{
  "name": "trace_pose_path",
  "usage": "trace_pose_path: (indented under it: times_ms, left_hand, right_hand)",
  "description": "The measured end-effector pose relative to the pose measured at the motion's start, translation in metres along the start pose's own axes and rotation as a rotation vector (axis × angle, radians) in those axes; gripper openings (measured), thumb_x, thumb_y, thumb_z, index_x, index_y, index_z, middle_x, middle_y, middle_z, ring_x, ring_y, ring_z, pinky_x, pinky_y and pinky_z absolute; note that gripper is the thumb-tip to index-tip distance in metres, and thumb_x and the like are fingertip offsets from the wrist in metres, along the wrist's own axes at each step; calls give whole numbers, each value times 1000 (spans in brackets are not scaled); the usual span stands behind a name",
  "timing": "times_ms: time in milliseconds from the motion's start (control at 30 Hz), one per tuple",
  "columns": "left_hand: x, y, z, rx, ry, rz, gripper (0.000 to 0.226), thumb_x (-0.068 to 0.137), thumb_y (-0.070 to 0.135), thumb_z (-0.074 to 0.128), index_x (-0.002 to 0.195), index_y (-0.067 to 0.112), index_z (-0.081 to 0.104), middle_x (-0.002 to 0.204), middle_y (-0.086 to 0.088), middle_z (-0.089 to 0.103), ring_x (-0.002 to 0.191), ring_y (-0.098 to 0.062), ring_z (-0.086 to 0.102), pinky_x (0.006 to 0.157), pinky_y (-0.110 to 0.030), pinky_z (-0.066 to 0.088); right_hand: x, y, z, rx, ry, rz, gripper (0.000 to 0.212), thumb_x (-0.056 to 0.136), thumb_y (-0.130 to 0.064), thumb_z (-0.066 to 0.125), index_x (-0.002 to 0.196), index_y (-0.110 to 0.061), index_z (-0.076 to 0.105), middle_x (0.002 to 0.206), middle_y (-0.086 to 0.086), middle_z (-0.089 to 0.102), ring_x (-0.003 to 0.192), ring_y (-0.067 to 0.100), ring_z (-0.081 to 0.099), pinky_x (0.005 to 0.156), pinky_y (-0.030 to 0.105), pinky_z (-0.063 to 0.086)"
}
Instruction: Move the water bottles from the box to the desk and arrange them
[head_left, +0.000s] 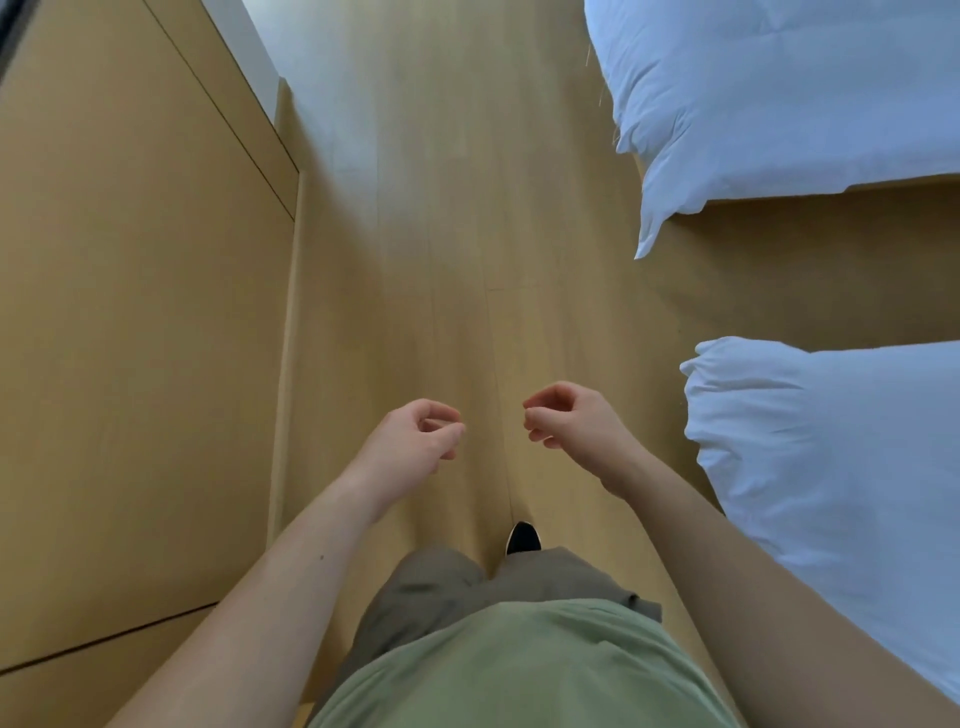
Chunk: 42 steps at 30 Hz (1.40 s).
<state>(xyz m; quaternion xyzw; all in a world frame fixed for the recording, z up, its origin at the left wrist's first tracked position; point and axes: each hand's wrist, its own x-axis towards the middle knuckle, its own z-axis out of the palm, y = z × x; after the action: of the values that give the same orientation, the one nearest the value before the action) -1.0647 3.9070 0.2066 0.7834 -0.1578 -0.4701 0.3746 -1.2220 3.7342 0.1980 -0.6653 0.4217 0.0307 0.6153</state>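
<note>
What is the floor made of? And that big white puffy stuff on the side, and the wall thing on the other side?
The floor looks like pale wood or wood-look planks: long seams, faint grain, a soft sheen. The white bedding seems to be cotton-like cloth over soft filling, wrinkled and puffy. The cabinet panels look like smooth matte wood laminate, with thin dark joints between them.

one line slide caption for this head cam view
Head view: left hand and right hand loosely curled, empty, over the wooden floor beside white bedding; no bottles visible.
</note>
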Motion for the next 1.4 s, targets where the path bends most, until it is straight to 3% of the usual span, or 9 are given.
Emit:
trace_pose_path:
  times_ms: [333,500,767,933,1033,1200,1333,1400]
  left_hand:
    - [120,76,-7,26,-45,-40,9,94,30,67,103,31,69,100,3,75,92,-11,73,86,-34,60]
    - [208,126,-33,18,-72,-12,10,95,30,66,105,30,68,100,2,75,88,-8,73,80,-28,59]
    - [327,221,-102,66,-87,3,10,94,30,66,104,29,69,94,1,76,95,-20,73,90,-40,60]
    - [383,268,-109,92,-149,43,12,93,34,66,104,31,69,90,8,77,83,-3,73,85,-34,61]
    - [419,291,-118,93,-159,37,13,93,33,66,105,30,70,92,7,77,84,-4,74,84,-32,60]
    - [483,331,-139,69,-121,30,13,93,34,67,104,30,70,92,9,77,83,-4,74,81,-31,60]
    - [538,374,-152,69,-74,36,13,93,34,67,105,30,69,92,10,77,83,-3,74,77,-29,59]
    - [565,399,-157,72,-61,25,12,93,34,67,105,31,69,89,12,77,83,-3,74,76,-28,58]
  right_hand:
    - [106,-40,-53,17,46,38,11,89,-24,67,100,-24,69,91,-4,75,82,8,72,79,31,59]
    - [184,-86,-72,-5,77,53,10,90,-23,67,99,-23,68,92,-2,75,85,11,72,84,35,59]
    - [291,-182,-102,56,155,70,10,91,-20,66,100,-20,68,95,5,75,92,20,71,89,40,56]
    - [341,-216,-117,85,197,90,9,92,-16,65,101,-17,68,99,10,75,87,20,71,86,36,56]
    - [379,-234,-131,96,209,94,9,91,-14,66,99,-17,68,98,11,75,81,14,68,84,38,57]
    - [452,-266,-163,111,187,82,8,91,-16,66,97,-19,69,97,8,75,92,23,71,90,42,56]
    - [521,-300,-196,83,147,49,7,91,-15,66,97,-19,68,91,5,74,81,13,69,89,38,55]
    - [556,-318,-216,79,131,46,7,92,-17,66,98,-19,68,92,5,74,84,15,70,87,37,55]
